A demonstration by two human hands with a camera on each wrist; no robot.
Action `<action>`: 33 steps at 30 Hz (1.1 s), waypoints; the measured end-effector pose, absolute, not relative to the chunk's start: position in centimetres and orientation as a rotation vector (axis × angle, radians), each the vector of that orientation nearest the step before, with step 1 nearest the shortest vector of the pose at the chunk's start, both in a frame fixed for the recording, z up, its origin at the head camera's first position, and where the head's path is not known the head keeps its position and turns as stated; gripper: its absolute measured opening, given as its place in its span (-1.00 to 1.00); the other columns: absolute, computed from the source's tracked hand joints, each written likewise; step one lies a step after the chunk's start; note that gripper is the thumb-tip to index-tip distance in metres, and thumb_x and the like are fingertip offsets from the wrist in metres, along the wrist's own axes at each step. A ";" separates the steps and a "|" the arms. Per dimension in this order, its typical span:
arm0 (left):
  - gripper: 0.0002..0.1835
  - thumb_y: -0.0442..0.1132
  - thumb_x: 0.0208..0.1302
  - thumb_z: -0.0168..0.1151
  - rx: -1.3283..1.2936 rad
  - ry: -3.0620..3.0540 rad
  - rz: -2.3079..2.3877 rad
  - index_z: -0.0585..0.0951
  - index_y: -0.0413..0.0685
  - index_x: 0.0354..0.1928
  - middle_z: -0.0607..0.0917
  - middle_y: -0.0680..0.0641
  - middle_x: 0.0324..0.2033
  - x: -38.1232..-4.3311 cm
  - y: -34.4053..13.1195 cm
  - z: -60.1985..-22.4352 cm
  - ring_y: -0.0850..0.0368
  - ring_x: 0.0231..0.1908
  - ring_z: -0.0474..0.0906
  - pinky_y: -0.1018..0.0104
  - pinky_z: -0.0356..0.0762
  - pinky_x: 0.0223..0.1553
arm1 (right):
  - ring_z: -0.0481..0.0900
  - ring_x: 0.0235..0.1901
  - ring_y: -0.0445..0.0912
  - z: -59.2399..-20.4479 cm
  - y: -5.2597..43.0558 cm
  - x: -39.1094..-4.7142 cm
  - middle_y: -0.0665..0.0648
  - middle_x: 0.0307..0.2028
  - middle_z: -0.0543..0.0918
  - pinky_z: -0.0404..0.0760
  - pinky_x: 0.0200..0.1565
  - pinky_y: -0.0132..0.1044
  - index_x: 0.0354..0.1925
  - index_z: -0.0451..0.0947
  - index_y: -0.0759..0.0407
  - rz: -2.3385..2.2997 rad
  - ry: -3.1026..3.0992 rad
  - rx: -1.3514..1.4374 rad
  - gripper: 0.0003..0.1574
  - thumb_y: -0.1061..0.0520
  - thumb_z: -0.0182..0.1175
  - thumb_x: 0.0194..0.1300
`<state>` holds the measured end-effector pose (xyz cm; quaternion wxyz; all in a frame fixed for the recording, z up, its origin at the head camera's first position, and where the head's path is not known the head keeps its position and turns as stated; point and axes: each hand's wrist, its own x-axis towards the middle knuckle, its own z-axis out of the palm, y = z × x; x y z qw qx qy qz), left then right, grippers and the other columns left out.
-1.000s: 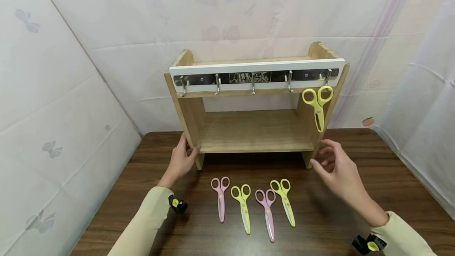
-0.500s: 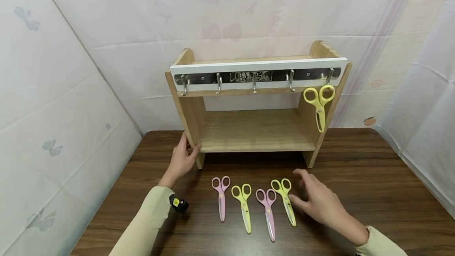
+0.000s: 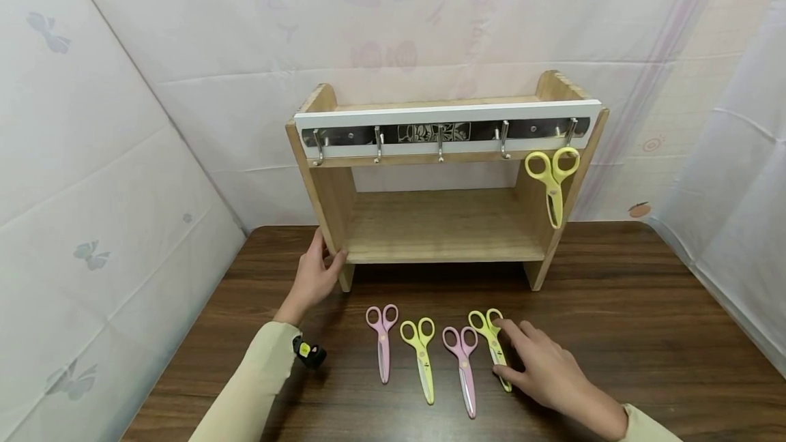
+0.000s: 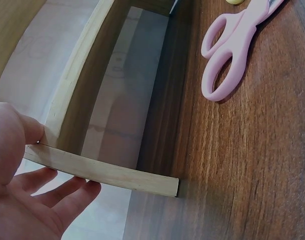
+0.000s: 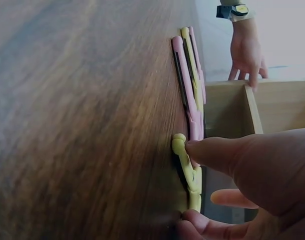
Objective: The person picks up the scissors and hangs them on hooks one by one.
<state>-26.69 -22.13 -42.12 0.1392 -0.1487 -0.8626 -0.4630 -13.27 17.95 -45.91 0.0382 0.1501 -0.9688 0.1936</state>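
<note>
My left hand (image 3: 313, 285) grips the lower left side panel of a wooden shelf (image 3: 442, 224), thumb in front and fingers behind it, as the left wrist view also shows. At the rightmost yellow scissors (image 3: 495, 345) on the table, my right hand (image 3: 546, 370) has its thumb by the blades and a forefinger by the handle loops. In the right wrist view those yellow scissors (image 5: 185, 160) lie flat between thumb and fingertips. To their left lie pink scissors (image 3: 463, 367), yellow scissors (image 3: 422, 357) and another pink pair (image 3: 383, 340), loops toward the shelf.
A white rail (image 3: 448, 114) with several metal hooks (image 3: 440, 145) runs along the shelf's upper front. Yellow scissors (image 3: 554, 183) hang from its rightmost hook. The shelf stands on a dark wooden table (image 3: 645, 312), with a patterned white curtain (image 3: 430, 19) behind.
My right hand has come away from the shelf's right side, moving left and down to the rightmost yellow scissors on the table. My left hand stays on the shelf's left panel.
</note>
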 end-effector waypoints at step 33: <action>-0.32 -0.34 0.52 0.15 -0.409 -2.511 -1.316 0.13 -0.14 0.56 0.50 -0.44 0.24 -26.6 -22.1 -42.1 -0.38 0.24 0.51 -0.19 0.69 0.01 | 0.47 -0.48 -0.21 -45.5 21.4 -14.5 -0.16 -0.38 0.51 0.41 -0.62 -0.23 -0.18 0.70 -0.09 0.508 -2.981 0.449 -0.72 0.17 0.53 0.15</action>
